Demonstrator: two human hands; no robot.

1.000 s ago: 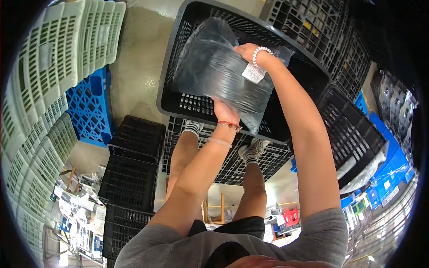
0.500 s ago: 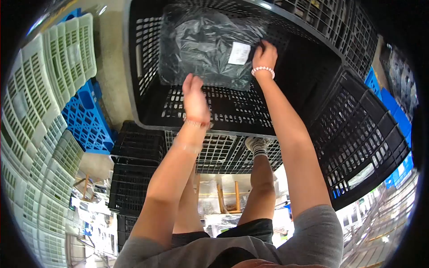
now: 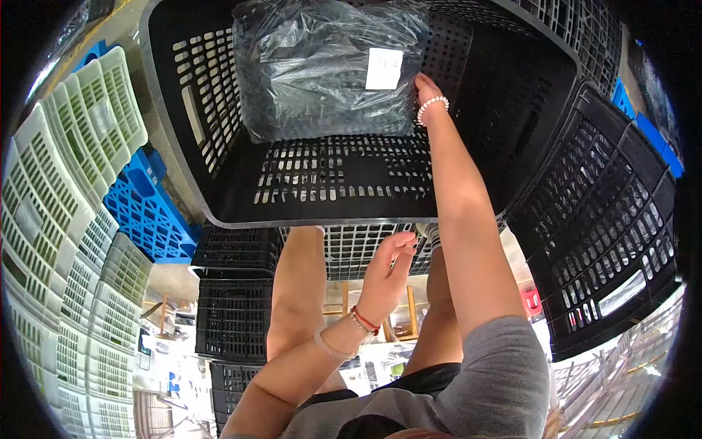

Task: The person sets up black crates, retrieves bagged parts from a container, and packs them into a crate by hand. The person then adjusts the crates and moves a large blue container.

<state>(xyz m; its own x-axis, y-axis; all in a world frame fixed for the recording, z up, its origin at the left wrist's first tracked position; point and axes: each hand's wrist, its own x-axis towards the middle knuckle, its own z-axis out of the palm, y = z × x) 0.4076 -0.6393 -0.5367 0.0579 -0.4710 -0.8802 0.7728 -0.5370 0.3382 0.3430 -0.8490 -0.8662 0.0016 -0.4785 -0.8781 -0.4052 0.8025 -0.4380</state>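
A dark package in clear plastic [image 3: 314, 84], with a white label [image 3: 384, 69], lies in the large black crate [image 3: 512, 132], toward its far left side. My right hand [image 3: 430, 91], with a beaded bracelet, is at the package's right edge. Its fingers are drawn together against the wrapping, and some fingertips are hidden. Outside the crate's near rim, above my legs, my left hand [image 3: 391, 263] hangs empty with loosely curved fingers apart. A red band and a paler band circle that wrist.
Light green crates [image 3: 88, 132] are stacked at the left, beside a blue plastic pallet [image 3: 150, 208]. Black crates [image 3: 232, 314] stand near my left leg. Another black crate [image 3: 607, 212] adjoins the large one on the right.
My left hand has left the package's near edge and come back over the crate rim toward my body. My right hand stays at the package's right edge. The view has shifted slightly.
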